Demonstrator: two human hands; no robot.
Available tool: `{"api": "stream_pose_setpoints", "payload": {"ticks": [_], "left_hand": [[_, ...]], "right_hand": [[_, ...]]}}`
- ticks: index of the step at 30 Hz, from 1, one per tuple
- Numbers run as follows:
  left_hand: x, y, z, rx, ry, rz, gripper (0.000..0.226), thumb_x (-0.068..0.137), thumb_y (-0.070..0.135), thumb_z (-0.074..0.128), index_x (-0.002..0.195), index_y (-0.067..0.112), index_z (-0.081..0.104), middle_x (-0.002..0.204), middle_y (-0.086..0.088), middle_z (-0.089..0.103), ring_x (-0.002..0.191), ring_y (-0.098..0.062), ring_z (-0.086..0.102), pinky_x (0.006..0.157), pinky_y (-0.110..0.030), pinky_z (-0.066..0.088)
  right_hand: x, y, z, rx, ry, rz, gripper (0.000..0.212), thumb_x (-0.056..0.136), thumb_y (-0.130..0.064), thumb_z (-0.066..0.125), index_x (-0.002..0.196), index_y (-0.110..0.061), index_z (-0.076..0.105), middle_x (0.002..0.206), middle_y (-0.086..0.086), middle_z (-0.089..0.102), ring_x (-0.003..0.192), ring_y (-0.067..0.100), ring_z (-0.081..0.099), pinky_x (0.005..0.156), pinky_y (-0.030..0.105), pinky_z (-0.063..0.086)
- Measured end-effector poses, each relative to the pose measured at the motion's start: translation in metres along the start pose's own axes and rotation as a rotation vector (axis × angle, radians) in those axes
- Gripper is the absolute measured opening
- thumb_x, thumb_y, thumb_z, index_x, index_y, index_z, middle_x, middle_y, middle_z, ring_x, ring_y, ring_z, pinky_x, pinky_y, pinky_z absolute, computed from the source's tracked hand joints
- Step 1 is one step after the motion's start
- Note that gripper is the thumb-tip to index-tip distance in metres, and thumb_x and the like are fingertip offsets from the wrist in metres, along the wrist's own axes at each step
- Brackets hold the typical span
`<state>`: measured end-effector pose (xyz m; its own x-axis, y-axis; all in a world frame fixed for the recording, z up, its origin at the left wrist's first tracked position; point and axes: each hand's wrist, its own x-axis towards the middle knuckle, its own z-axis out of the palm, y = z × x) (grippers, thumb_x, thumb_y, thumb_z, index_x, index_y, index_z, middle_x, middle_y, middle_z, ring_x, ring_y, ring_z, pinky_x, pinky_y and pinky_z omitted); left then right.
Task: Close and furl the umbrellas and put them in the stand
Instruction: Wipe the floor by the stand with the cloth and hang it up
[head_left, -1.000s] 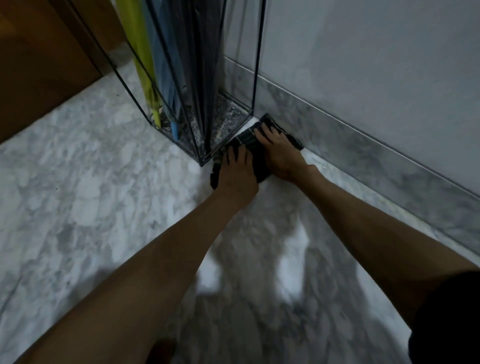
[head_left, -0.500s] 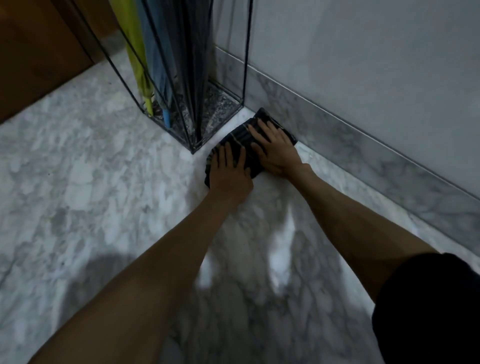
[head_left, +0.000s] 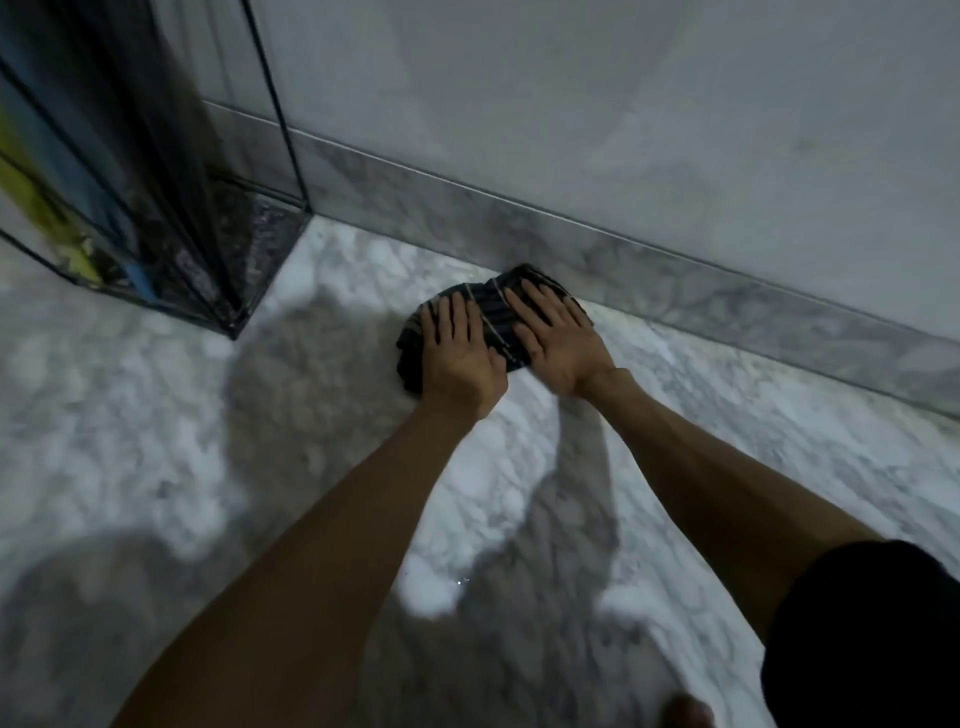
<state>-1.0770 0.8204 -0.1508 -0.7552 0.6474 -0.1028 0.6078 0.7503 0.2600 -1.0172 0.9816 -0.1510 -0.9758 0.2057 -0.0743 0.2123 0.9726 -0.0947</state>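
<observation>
A dark striped cloth (head_left: 496, 325) lies folded on the marble floor close to the skirting. My left hand (head_left: 457, 353) presses flat on its left half and my right hand (head_left: 558, 340) presses flat on its right half, fingers straight. At the upper left stands the glass umbrella stand (head_left: 260, 244) with a black wire frame. Inside it stand furled umbrellas: a yellow one (head_left: 47, 208), a blue one (head_left: 78, 171) and a dark one (head_left: 156, 156).
The grey marble skirting (head_left: 727, 291) runs along the wall just behind the cloth. The marble floor (head_left: 156, 441) spreads to the left and toward me. Water drops glint on the floor near my forearms.
Both hands have slid the cloth to the right along the floor, away from the stand's corner and toward the skirting.
</observation>
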Motion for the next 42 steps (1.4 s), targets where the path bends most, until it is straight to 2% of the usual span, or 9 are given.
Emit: {"api": "stream_pose_setpoints", "payload": {"ticks": [3,10,15,19,23,28,31,34,42], "left_hand": [[0.000,0.006,0.008,0.053,0.016,0.118,0.067,0.085,0.037,0.036,0.134,-0.006,0.050,0.139,-0.029,0.047,0.129,-0.045,0.044,0.111,-0.057,0.029],[0.008,-0.006,0.010,0.059,0.116,0.178,0.067,0.084,0.042,0.040,0.139,0.004,0.047,0.145,-0.030,0.038,0.133,-0.050,0.033,0.108,-0.063,0.024],[0.004,0.001,0.010,0.091,0.115,0.125,0.069,0.084,0.042,0.037,0.140,0.002,0.045,0.144,-0.031,0.038,0.132,-0.049,0.035,0.108,-0.062,0.024],[-0.007,0.010,0.017,0.077,0.133,0.076,0.071,0.090,0.043,0.030,0.145,-0.001,0.034,0.149,-0.030,0.030,0.138,-0.046,0.028,0.114,-0.058,0.017],[-0.018,0.034,0.023,0.017,0.100,0.010,0.073,0.091,0.041,0.022,0.144,-0.009,0.031,0.148,-0.034,0.027,0.138,-0.048,0.027,0.113,-0.058,0.023],[-0.026,0.091,0.037,-0.011,0.030,-0.184,0.077,0.089,0.040,0.015,0.152,-0.002,0.005,0.157,-0.027,-0.002,0.146,-0.041,-0.002,0.118,-0.051,-0.001],[-0.030,0.131,0.048,-0.010,-0.019,-0.201,0.071,0.098,0.037,0.024,0.151,-0.001,-0.005,0.156,-0.026,-0.012,0.145,-0.041,-0.012,0.117,-0.053,-0.007],[-0.037,0.185,0.054,0.021,-0.145,-0.188,0.071,0.100,0.039,0.020,0.150,0.000,-0.014,0.155,-0.026,-0.021,0.143,-0.040,-0.021,0.116,-0.051,-0.013],[-0.061,0.328,0.092,0.012,-0.154,-0.010,0.071,0.100,0.035,0.024,0.150,-0.001,-0.010,0.155,-0.026,-0.017,0.144,-0.040,-0.018,0.115,-0.049,-0.014]], "right_hand": [[-0.014,0.010,0.001,-0.022,-0.012,0.081,0.052,0.105,-0.040,0.017,0.156,-0.032,0.008,0.163,-0.003,0.005,0.150,0.014,0.002,0.120,0.030,-0.004],[-0.014,0.008,-0.001,-0.021,-0.069,0.138,0.054,0.104,-0.046,0.013,0.155,-0.035,0.002,0.163,-0.006,-0.001,0.150,0.012,-0.004,0.121,0.034,-0.005],[-0.014,0.003,-0.005,0.013,-0.090,0.171,0.054,0.103,-0.047,0.012,0.155,-0.035,0.001,0.163,-0.006,-0.002,0.150,0.014,-0.005,0.120,0.034,-0.006],[-0.019,0.011,-0.005,0.050,-0.118,0.150,0.055,0.102,-0.051,0.011,0.154,-0.039,0.000,0.163,-0.008,-0.003,0.150,0.014,-0.007,0.121,0.036,-0.005],[-0.029,0.024,-0.004,0.068,-0.126,0.123,0.055,0.101,-0.052,0.012,0.154,-0.040,0.000,0.163,-0.007,-0.004,0.150,0.015,-0.008,0.121,0.038,-0.004],[-0.046,0.060,-0.004,0.074,-0.083,0.011,0.054,0.103,-0.049,0.020,0.154,-0.037,0.006,0.163,-0.004,0.001,0.150,0.016,-0.003,0.121,0.039,-0.003],[-0.066,0.095,-0.006,0.086,-0.099,-0.001,0.054,0.103,-0.048,0.022,0.154,-0.038,0.006,0.163,-0.005,0.001,0.150,0.016,-0.004,0.121,0.038,-0.004],[-0.105,0.140,-0.003,0.078,-0.082,0.022,0.055,0.103,-0.050,0.021,0.154,-0.039,0.006,0.163,-0.005,0.001,0.150,0.015,-0.004,0.121,0.037,-0.005],[-0.222,0.253,-0.015,0.079,-0.106,0.190,0.056,0.102,-0.052,0.015,0.154,-0.039,0.002,0.163,-0.007,-0.004,0.149,0.014,-0.009,0.121,0.038,-0.004]]}}
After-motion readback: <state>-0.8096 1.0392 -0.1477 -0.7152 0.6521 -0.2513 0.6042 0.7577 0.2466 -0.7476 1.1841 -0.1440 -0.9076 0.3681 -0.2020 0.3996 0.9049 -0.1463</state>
